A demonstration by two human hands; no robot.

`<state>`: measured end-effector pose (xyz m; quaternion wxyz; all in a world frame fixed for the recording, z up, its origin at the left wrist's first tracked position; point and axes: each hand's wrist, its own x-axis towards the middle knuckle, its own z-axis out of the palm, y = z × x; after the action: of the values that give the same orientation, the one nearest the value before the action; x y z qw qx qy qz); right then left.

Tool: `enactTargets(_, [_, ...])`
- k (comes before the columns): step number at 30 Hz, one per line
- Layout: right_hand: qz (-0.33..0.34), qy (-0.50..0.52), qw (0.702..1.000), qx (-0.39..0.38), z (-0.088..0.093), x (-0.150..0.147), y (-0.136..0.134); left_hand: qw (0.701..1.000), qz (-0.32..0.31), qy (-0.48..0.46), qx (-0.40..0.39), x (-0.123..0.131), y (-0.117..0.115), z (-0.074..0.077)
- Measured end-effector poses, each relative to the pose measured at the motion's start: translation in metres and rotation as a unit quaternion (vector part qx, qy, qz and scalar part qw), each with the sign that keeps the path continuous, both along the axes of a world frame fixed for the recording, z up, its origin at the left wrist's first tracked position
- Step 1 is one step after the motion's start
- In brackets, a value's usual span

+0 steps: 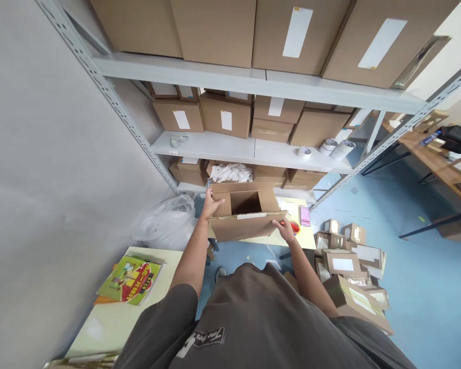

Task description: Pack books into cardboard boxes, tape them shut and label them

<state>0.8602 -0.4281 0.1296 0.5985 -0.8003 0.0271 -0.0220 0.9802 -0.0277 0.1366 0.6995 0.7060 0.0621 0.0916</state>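
Observation:
An open cardboard box [246, 228] stands in front of me at the edge of a pale table [295, 238], with its flaps spread and its dark inside showing. My left hand [212, 204] grips the box's left side near the top edge. My right hand [285, 229] has its fingers on the front flap, close to a small red object [294, 227]. Nothing else shows in either hand. The bottom of the box is hidden by the front flap.
Grey metal shelving [215, 146] holds cardboard boxes and tape rolls [336, 148] ahead. Several small boxes [341, 261] lie on the blue floor to the right. A plastic bag [167, 223] sits left, and a picture book [130, 279] lies on a pale table.

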Motion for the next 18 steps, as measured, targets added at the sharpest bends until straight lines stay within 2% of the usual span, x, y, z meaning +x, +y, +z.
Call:
enactTargets(5, [-0.019, -0.006, 1.0, 0.019, -0.009, -0.002, 0.008, 0.998, -0.01, 0.003, -0.059, 0.003, 0.003, -0.003])
enactTargets(12, [-0.039, -0.012, 0.999, 0.036, -0.011, -0.001, 0.013, 0.999, 0.004, 0.032, -0.04, 0.003, 0.012, -0.005])
enactTargets(18, [-0.073, -0.016, 0.996, 0.055, -0.012, 0.002, 0.021, 0.992, 0.005, 0.09, -0.093, 0.007, 0.019, -0.003])
